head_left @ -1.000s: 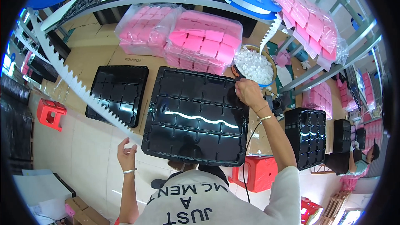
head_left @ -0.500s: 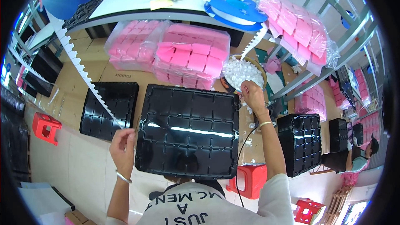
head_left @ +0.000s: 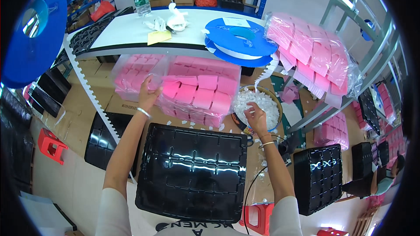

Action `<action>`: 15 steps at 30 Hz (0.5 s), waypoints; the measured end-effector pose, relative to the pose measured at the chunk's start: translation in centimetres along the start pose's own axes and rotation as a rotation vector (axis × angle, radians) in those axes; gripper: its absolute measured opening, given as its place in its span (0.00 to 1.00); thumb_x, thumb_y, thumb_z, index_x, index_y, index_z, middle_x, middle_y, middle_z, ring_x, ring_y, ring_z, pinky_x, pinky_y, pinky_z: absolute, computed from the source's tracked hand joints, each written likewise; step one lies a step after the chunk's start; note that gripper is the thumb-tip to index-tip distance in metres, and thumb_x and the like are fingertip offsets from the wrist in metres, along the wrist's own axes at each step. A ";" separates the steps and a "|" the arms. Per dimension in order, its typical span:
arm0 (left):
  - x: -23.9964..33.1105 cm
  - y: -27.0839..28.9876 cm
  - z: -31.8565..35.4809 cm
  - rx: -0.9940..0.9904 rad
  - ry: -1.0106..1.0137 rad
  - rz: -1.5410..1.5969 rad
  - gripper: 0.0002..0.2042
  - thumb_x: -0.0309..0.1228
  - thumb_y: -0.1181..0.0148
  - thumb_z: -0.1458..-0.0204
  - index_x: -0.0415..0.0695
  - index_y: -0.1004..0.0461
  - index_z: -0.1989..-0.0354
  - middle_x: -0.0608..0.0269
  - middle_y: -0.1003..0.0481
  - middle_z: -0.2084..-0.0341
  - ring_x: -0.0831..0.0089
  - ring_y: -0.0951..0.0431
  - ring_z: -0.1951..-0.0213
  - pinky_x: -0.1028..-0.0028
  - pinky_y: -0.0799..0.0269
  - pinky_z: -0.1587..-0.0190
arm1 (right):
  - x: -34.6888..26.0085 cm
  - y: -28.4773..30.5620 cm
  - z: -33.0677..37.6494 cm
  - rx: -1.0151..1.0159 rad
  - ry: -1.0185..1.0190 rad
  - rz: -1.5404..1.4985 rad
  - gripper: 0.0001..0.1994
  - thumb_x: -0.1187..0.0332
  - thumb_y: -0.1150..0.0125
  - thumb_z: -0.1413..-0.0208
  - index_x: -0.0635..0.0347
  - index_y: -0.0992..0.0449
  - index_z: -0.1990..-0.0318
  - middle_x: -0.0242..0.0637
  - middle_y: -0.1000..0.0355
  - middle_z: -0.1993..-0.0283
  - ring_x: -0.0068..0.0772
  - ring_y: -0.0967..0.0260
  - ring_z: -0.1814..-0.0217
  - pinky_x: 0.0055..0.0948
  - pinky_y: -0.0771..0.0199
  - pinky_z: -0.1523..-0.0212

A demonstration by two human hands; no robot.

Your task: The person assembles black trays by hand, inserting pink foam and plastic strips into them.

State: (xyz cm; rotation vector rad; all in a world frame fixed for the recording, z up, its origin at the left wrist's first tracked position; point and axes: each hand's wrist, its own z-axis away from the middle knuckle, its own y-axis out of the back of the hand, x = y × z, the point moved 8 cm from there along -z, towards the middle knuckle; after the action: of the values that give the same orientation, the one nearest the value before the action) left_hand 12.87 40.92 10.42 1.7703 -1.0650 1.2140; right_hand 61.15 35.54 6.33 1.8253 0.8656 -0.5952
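Note:
My left hand (head_left: 148, 94) is at the left end of a bagged stack of pink foam blocks (head_left: 203, 89), thumb and fingers apart around its near-left corner. Whether it touches the foam or only the clear bag, I cannot tell. My right hand (head_left: 256, 118) is over a round bowl (head_left: 280, 112) heaped with small white pieces (head_left: 264, 102). Its fingertips are pinched together, and anything between them is too small to make out. Between my forearms lies a black plastic tray (head_left: 192, 181) with a grid of shallow ridges, touched by neither hand.
A blue reel (head_left: 238, 35) of white notched strip sits on the white shelf (head_left: 118, 30); another blue reel (head_left: 33, 22) hangs at left, its strip (head_left: 92, 91) crossing downward. Black trays (head_left: 317, 177) stand at right, near a metal frame (head_left: 321, 113). Scissors (head_left: 250, 140) lie by the bowl.
My left hand has left the hanging strip's end and moved up and forward to the pink foam. My right hand has shifted slightly left over the white pieces. The view has tilted upward.

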 end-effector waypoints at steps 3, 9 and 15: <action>-1.3 -2.5 -2.2 -0.118 0.123 -0.079 0.27 0.29 0.30 0.46 0.46 0.31 0.37 0.62 0.24 0.57 0.78 0.23 0.70 0.77 0.27 0.71 | -2.2 -1.1 -2.9 0.012 -0.046 -0.127 0.20 0.61 0.38 0.39 0.60 0.25 0.42 0.43 0.23 0.64 0.33 0.22 0.65 0.30 0.22 0.69; -3.6 -4.5 -4.9 -0.263 0.166 -0.068 0.16 0.30 0.30 0.47 0.45 0.20 0.49 0.66 0.21 0.69 0.78 0.22 0.71 0.77 0.26 0.69 | -2.8 -4.2 -8.3 -0.063 -0.146 -0.387 0.18 0.58 0.42 0.35 0.66 0.21 0.50 0.39 0.21 0.70 0.23 0.25 0.73 0.24 0.24 0.70; -4.5 -3.7 -3.8 -0.310 -0.052 -0.201 0.08 0.26 0.30 0.50 0.43 0.16 0.61 0.64 0.18 0.71 0.77 0.22 0.70 0.77 0.25 0.63 | -2.2 -5.4 -5.2 -0.132 -0.163 -0.492 0.15 0.63 0.36 0.39 0.71 0.18 0.60 0.34 0.21 0.70 0.19 0.26 0.70 0.22 0.25 0.67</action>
State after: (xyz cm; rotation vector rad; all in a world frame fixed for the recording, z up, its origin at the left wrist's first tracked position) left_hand 13.99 46.81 6.83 1.6290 -1.0160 0.8355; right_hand 55.61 41.06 6.89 1.4242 1.2205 -0.9555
